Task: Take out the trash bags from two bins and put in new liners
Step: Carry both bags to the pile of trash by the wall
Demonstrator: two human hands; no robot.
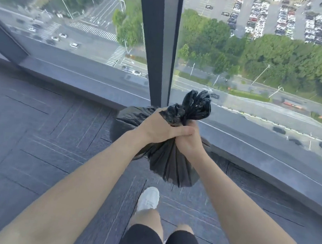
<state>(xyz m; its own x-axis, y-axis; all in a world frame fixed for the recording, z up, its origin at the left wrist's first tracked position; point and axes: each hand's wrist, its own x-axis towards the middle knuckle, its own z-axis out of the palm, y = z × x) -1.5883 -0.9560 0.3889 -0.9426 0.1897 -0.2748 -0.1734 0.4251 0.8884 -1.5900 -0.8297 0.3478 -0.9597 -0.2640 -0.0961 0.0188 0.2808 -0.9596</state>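
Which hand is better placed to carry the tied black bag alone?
Right, probably: the right hand grips the gathered neck of the black bag directly beneath the knot; the left hand lies partly over it.

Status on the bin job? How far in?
Done: one black trash bag is out and knotted at the top. In hand: left hand and right hand both grip its gathered neck. Remaining: no bin or fresh liner in view, so relining can't be confirmed.

Two hands, left hand (156, 128), right hand (188, 141); one black trash bag (172, 167), one white shoe (149, 199), two window panes (257, 58)
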